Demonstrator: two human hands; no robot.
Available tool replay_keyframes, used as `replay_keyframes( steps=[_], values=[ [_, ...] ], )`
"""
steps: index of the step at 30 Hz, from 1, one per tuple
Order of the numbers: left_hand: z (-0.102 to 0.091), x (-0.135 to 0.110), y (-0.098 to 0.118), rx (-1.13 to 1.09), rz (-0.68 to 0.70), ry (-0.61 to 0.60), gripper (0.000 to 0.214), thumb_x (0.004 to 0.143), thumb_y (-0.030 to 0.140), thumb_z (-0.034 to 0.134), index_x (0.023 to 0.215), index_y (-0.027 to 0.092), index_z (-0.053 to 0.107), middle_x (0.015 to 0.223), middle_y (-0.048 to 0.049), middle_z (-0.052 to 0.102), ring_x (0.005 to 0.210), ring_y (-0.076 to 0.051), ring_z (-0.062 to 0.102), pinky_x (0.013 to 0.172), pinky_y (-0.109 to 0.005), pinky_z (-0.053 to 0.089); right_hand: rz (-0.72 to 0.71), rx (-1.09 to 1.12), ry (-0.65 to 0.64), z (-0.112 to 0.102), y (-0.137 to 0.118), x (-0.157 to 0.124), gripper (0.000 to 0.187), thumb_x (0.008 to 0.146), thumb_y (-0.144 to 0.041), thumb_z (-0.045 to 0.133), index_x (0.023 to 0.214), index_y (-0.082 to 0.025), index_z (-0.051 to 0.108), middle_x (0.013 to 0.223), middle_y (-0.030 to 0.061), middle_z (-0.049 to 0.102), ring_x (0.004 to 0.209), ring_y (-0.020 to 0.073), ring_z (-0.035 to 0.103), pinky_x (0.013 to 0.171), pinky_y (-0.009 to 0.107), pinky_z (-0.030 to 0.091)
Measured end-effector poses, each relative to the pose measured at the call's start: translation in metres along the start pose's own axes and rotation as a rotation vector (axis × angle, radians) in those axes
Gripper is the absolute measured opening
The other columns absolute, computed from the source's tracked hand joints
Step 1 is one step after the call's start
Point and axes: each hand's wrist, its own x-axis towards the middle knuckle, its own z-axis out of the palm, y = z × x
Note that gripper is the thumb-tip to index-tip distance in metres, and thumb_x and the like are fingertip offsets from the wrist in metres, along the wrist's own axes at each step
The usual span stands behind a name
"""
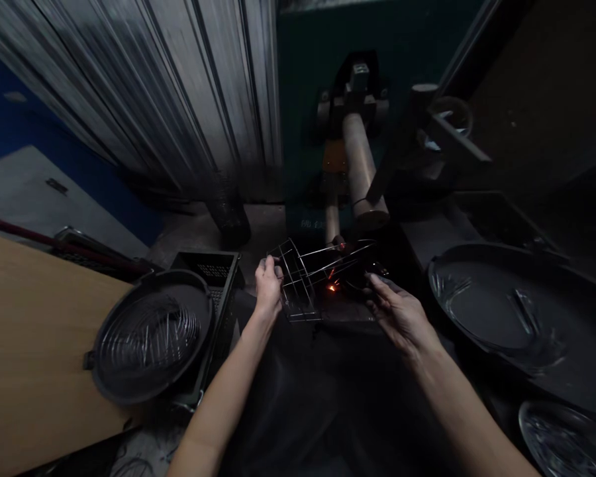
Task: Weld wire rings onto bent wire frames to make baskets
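Item: wire frame (300,291), clamped at its left edge in my left hand (268,283), fingers closed round the wire; my right hand (397,311) at the frame's other end, fingers stretched, hold not discernible; orange sparks (332,287) between both grips; round tub (149,338) well left of my left grip.

Tight ahead: the welder arm (360,165) looms just beyond both hands, and the wire frame (300,281) fills the gap between them. Crate (213,271) and tub (153,334) crowd left of the left hand (268,281). A big pan (501,311) blocks right of the right hand (400,311). There's open room behind.
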Motion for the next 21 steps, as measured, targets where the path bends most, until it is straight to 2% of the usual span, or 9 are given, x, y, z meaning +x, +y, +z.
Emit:
replay_keyframes(
  steps=[7,9,11,14,16,19,21],
  values=[
    [0.002,0.003,0.011,0.031,0.02,0.043,0.021,0.087,0.033,0.048,0.073,0.016,0.049,0.043,0.0101,0.029,0.035,-0.003,0.024,0.038,-0.015,0.016,0.067,0.033,0.028,-0.007,0.0,0.007,0.035,0.048,-0.02,0.088,0.077,-0.016,0.068,0.069,-0.002,0.064,0.054,0.0063,0.058,0.043,0.012,0.045],
    [0.001,0.001,0.015,0.022,0.03,0.031,0.021,0.087,0.032,0.049,0.073,0.017,0.049,0.045,0.0095,0.03,0.035,-0.003,0.024,0.037,-0.015,0.018,0.022,-0.026,0.013,-0.017,0.001,0.009,0.037,0.049,-0.026,0.086,0.079,-0.017,0.067,0.07,-0.0011,0.063,0.056,0.0078,0.057,0.044,0.014,0.044],
    [0.001,-0.002,0.017,0.016,0.046,0.021,0.019,0.087,0.031,0.048,0.075,0.017,0.049,0.046,0.0091,0.032,0.035,-0.003,0.026,0.037,-0.015,0.019,-0.122,-0.176,0.011,-0.037,0.004,0.013,0.037,0.055,-0.038,0.083,0.083,-0.018,0.067,0.073,0.0007,0.064,0.06,0.0114,0.058,0.048,0.02,0.046],
    [0.0,-0.009,0.007,-0.01,0.059,0.028,0.018,0.088,0.031,0.047,0.079,0.016,0.05,0.048,0.0087,0.034,0.037,-0.003,0.028,0.038,-0.013,0.019,-0.503,-0.685,0.134,-0.084,0.013,0.021,0.035,0.071,-0.048,0.066,0.091,-0.019,0.067,0.086,0.0064,0.066,0.079,0.0204,0.061,0.069,0.033,0.05],
    [-0.003,-0.021,-0.007,-0.041,0.058,0.051,0.019,0.089,0.033,0.048,0.079,0.017,0.049,0.048,0.0091,0.034,0.037,-0.003,0.028,0.039,-0.013,0.018,-0.66,-1.157,0.218,-0.121,0.023,0.028,0.034,0.08,-0.044,0.055,0.096,-0.017,0.067,0.094,0.0123,0.065,0.09,0.0269,0.06,0.078,0.04,0.048],
    [-0.014,-0.048,-0.02,-0.036,0.043,0.065,0.023,0.089,0.037,0.047,0.079,0.017,0.05,0.045,0.0095,0.031,0.037,-0.004,0.025,0.039,-0.015,0.017,-0.634,-1.774,0.171,-0.162,0.037,0.032,0.037,0.086,-0.037,0.044,0.1,-0.012,0.066,0.097,0.0198,0.063,0.094,0.0346,0.058,0.076,0.047,0.046],
    [-0.03,-0.07,-0.013,0.001,0.058,0.034,0.025,0.088,0.039,0.048,0.079,0.016,0.053,0.043,0.009,0.032,0.037,-0.004,0.024,0.038,-0.016,0.016,-0.581,-2.017,0.111,-0.171,0.04,0.029,0.038,0.089,-0.035,0.039,0.1,-0.013,0.068,0.092,0.0213,0.063,0.089,0.0365,0.059,0.069,0.049,0.046]
  ],
)
